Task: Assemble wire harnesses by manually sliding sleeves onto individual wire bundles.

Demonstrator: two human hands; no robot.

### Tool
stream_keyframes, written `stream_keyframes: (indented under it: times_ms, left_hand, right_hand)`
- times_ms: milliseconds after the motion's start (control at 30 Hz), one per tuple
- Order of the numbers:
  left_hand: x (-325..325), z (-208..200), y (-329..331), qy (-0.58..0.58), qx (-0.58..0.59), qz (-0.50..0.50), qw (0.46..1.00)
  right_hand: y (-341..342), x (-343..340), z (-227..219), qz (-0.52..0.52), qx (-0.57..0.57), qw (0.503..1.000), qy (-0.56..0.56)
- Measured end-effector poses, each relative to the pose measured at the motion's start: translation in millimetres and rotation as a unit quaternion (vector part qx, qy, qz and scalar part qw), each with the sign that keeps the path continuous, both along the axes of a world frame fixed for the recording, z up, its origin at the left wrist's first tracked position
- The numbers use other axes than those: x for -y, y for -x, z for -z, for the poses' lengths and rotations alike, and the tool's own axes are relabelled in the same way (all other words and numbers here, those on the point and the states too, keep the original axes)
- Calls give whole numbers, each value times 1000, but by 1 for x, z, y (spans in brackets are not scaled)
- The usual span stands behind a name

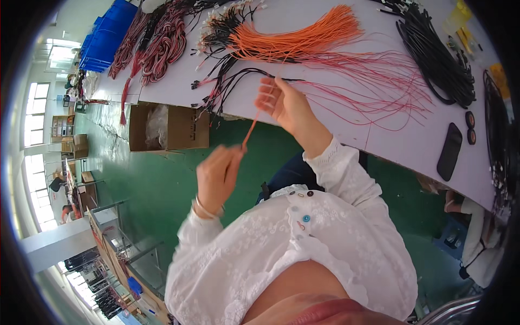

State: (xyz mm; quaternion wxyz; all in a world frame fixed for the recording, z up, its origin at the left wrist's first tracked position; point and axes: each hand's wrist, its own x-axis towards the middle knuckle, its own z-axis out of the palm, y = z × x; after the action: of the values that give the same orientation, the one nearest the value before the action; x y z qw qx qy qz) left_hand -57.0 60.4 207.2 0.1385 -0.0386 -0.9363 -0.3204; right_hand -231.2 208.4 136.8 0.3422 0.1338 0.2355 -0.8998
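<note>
An orange wire is stretched slantwise between my two hands, just off the table's near edge. At its lower end my left hand is closed in a pinch; its outline is a little blurred. The upper part of the wire runs into the curled fingers of my right hand, held palm up over the table edge. Beyond them lies a thick bundle of orange wires with black sleeved ends and pale connectors. Thin red wires with black sleeved ends spread out beside my right hand.
On the white table lie black cables, a dark phone and coiled red-black wires. Blue bins stand far left. A cardboard box sits below the edge. Another person is at the right.
</note>
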Motion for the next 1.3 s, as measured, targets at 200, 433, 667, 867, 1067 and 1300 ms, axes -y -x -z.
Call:
stream_keyframes:
  times_ms: [200, 433, 667, 867, 1067, 1300]
  left_hand:
    - [31, 47, -130, -276, 341, -57, 897]
    - [77, 119, -189, -307, 485, 39, 818]
    - [86, 149, -117, 84, 181, -27, 979]
    - [13, 84, 89, 120, -225, -14, 967]
    - [52, 78, 164, 368, -154, -158, 903]
    - [12, 23, 101, 20, -249, -101, 963]
  right_hand:
    - [25, 11, 22, 53, -12, 998, -9]
    - [19, 19, 35, 76, -26, 996, -38]
    - [-5, -39, 17, 89, -106, 988, -62]
    - [-87, -80, -2, 100, -156, 973, -138]
    - [-116, -103, -6, 107, -164, 956, -220]
    - [-114, -86, 17, 56, -125, 982, -130]
